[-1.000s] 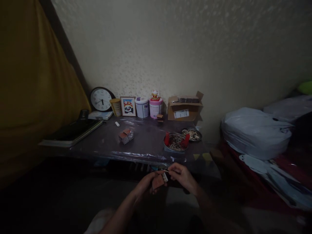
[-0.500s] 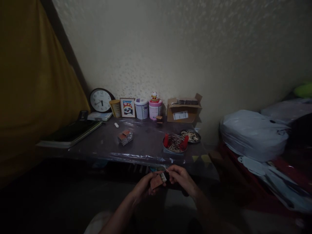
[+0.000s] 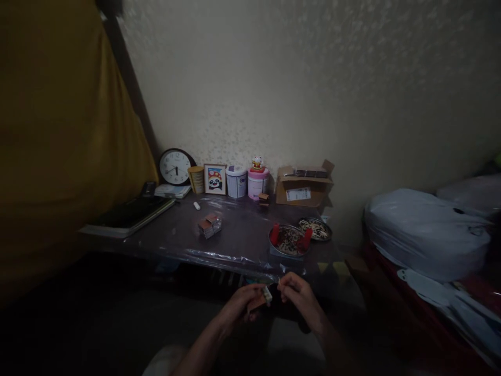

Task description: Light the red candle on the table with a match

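A big yellow curtain [image 3: 58,130] hangs on the left side. A pale wall [image 3: 293,78] stands behind everything. On the right lies a fat grey plastic bag [image 3: 422,232].

The low dark table [image 3: 235,240] has shiny plastic over its top. On its left side lies a flat dark book [image 3: 129,214]. At the back, by the wall, stand a round clock [image 3: 175,167], a small panda picture [image 3: 215,179], a white tin [image 3: 236,181] and a pink tin [image 3: 258,183] with a tiny toy cat [image 3: 257,163] on top. Beside them sits an open cardboard box [image 3: 303,184]. Near the front right edge is a round tray [image 3: 288,240] with two red things [image 3: 276,234] in it. A second round plate [image 3: 315,228] sits just behind it. In the middle of the table lies a little heap of matchboxes [image 3: 210,225].

The two hands are low, in front of the table, close together. The left hand [image 3: 240,305] has its grip curled around a small matchbox [image 3: 261,300]. The right hand [image 3: 299,300] has its grip pinched tight on a thin match [image 3: 279,282], right beside the box. It is too dark to tell if the match touches the box.
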The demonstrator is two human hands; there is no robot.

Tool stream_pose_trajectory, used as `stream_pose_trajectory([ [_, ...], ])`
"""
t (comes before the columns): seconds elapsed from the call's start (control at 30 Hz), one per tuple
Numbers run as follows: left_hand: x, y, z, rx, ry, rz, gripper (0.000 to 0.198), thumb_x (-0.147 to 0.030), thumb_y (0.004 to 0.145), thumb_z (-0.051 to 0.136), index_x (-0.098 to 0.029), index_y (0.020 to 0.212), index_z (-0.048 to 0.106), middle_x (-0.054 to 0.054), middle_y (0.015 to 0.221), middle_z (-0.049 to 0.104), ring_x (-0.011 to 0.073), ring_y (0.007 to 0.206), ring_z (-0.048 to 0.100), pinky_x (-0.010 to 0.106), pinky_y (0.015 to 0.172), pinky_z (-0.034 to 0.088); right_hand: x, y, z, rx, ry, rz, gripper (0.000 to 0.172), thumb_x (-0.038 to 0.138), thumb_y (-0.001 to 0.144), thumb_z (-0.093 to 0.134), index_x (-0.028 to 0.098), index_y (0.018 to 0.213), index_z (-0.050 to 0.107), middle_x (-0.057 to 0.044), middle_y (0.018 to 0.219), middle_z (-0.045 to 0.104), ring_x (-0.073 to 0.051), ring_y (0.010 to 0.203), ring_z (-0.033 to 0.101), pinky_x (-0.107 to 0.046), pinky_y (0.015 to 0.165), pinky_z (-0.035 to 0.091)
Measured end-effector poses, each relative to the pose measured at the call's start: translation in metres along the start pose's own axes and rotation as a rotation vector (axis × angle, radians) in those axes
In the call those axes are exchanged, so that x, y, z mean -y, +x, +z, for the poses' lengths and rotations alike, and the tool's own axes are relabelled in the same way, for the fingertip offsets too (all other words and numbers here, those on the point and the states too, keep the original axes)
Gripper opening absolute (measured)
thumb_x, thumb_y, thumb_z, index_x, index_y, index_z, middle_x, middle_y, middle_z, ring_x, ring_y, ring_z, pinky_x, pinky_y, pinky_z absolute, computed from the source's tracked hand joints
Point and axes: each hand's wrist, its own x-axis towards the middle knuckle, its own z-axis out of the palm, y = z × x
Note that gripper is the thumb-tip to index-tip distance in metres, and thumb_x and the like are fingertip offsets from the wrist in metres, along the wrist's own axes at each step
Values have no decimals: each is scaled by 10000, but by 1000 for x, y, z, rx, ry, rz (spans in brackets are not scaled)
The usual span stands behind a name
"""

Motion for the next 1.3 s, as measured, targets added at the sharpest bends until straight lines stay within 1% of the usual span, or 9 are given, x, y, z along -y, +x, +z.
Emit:
stream_pose_trajectory([
  [0.13, 2, 4, -1, -57, -5, 43, 332, -320, 596, 596, -125, 860, 653, 4, 582, 625, 65, 354, 426, 195, 356, 277, -1, 0, 2, 9, 32, -21, 237, 301, 616, 664, 195, 816, 593, 51, 621, 538, -82, 472, 490, -215, 477, 399],
  [0.33, -1, 2, 2, -80, -17, 103, 395, -294, 611, 553, -144, 964, 647, 2, 609, 629, 84, 402, 446, 203, 395, 299, -3, -1, 6, 26, 8, -54, 93, 248, 662, 606, 187, 723, 571, 61, 572, 507, -81, 456, 470, -197, 448, 367],
  [0.4, -3, 1, 2, -77, -15, 133, 368, -309, 617, 565, -149, 934, 662, 5, 610, 630, 99, 438, 473, 210, 418, 311, -3, -2, 8, 19, 12, -69, 68, 237, 673, 592, 184, 704, 562, 64, 567, 498, -72, 442, 453, -189, 439, 353],
  [0.57, -5, 0, 3, -64, -16, 180, 335, -333, 589, 612, -144, 857, 680, 42, 657, 667, 186, 616, 589, 270, 576, 414, -2, -3, 11, 4, 3, -84, 108, 264, 687, 609, 178, 672, 545, 64, 558, 494, -66, 445, 443, -182, 452, 353],
  [0.7, -4, 0, 2, -49, -41, 234, 359, -356, 600, 604, -131, 868, 685, 70, 727, 689, 216, 694, 608, 287, 619, 423, -5, -2, 14, -28, -33, -94, 188, 321, 682, 650, 176, 641, 538, 49, 587, 519, -77, 471, 469, -193, 475, 370],
  [0.83, -6, 0, 3, -105, -72, 230, 383, -336, 562, 617, -123, 871, 692, 64, 711, 687, 196, 648, 593, 267, 575, 407, -11, 1, 17, -42, -52, -130, 244, 387, 691, 656, 179, 645, 535, 38, 594, 539, -105, 506, 525, -217, 522, 416],
  [0.97, -10, 0, 7, -165, -134, 249, 333, -315, 549, 618, -120, 813, 676, 31, 608, 650, 148, 531, 542, 242, 504, 366, -17, 1, 21, -29, -125, -177, 220, 404, 754, 597, 186, 754, 573, 8, 690, 589, -148, 625, 589, -244, 589, 467],
  [1.13, -10, 1, 7, -208, -123, 303, 258, -355, 578, 631, -152, 738, 632, -1, 566, 602, 150, 535, 536, 250, 515, 377, -15, -8, 35, -18, -382, -317, 169, 321, 802, 550, 188, 877, 620, -47, 852, 643, -194, 821, 611, -286, 752, 476],
  [1.3, -7, 5, 1, -255, -50, 405, 187, -356, 610, 628, -184, 611, 557, -47, 501, 525, 128, 510, 483, 238, 517, 354, -9, -19, 50, 28, -508, -419, 203, 206, 743, 593, 236, 942, 614, -15, 863, 621, -171, 810, 596, -251, 744, 478],
])
